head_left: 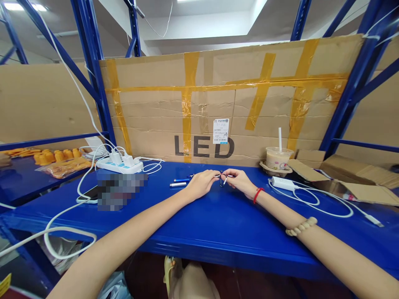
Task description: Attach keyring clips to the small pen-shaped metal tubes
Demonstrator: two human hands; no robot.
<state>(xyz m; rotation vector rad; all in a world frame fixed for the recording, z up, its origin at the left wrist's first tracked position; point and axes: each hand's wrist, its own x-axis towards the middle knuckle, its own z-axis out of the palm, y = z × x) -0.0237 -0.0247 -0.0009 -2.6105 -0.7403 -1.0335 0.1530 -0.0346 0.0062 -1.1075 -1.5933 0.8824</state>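
Observation:
My left hand (203, 183) and my right hand (239, 181) meet over the middle of the blue shelf top, fingers pinched. Between them is a slim dark object (222, 176), mostly hidden by the fingers. A thin dark loop and a small white-tipped piece (225, 181) hang below it; its kind is too small to make out. Both hands grip this object, one at each end. Just left of my left hand lie a blue pen-like stick (181, 180) and a silver cylinder (178, 185). A red string bracelet (257, 195) is on my right wrist.
To the left are a white power strip (120, 165) with cables, a phone (92, 194) and a blurred patch. On the right stand a lidded drink cup (277, 158), a white charger (283, 183) with a coiled cable, and cardboard pieces (364, 170). A taped cardboard panel (149, 120) forms the back.

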